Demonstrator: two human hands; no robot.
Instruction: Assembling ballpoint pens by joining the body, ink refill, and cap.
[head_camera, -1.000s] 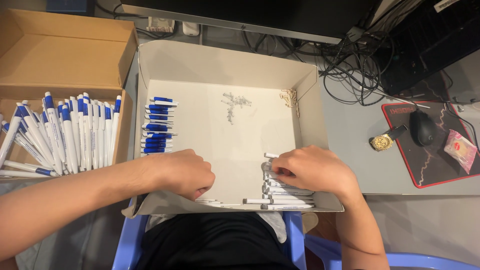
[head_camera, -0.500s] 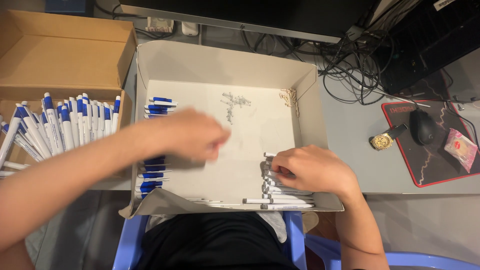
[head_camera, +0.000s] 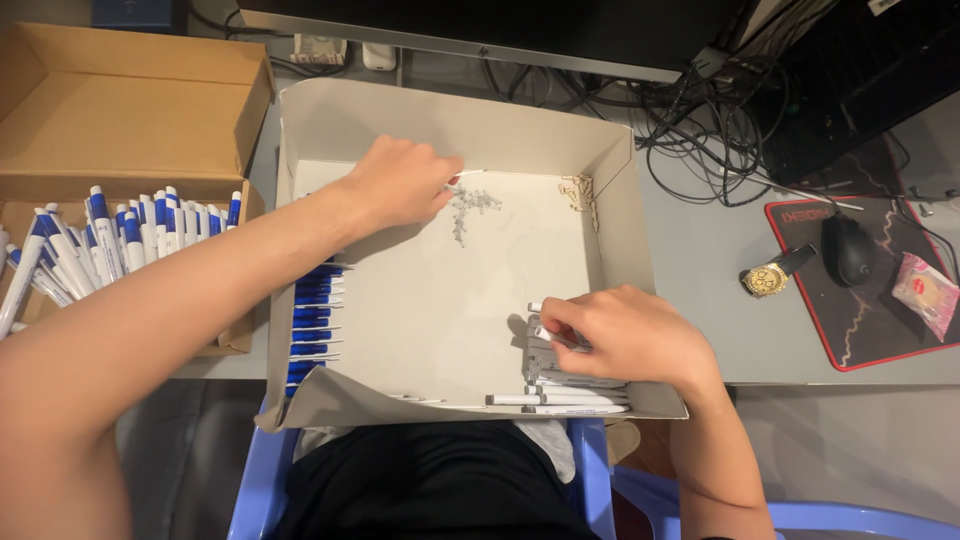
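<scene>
Two hands are working inside one shallow grey cardboard tray (head_camera: 610, 160) resting across the person's lap at the desk edge. The left hand (head_camera: 395, 182) is reaching to the far end of the tray, its fingers curled together and pinching what looks like a thin white piece near a small heap of tiny metal springs (head_camera: 470, 207); the piece is too small to identify for certain. The right hand (head_camera: 625, 335) is lying at the near right corner, fingers bent loosely over a stack of white pen barrels (head_camera: 570, 385), the fingertips touching the topmost ones. About six or seven barrels are showing beneath it, though the hand is covering the rest, so the count is uncertain. Along the tray's left wall one column of blue pen parts (head_camera: 315, 325) is lying in a row, roughly eight visible, with the upper ones hidden behind the forearm. A tangle of pale rubber bands (head_camera: 580, 190) is sitting by the far right wall. Outside the tray, one brown cardboard box (head_camera: 130, 110) is holding well over a dozen assembled blue-and-white pens (head_camera: 110, 235), its left side cut off by the frame. One wristwatch (head_camera: 770, 277) and one computer mouse (head_camera: 850, 248) are sitting on the mat to the right.
</scene>
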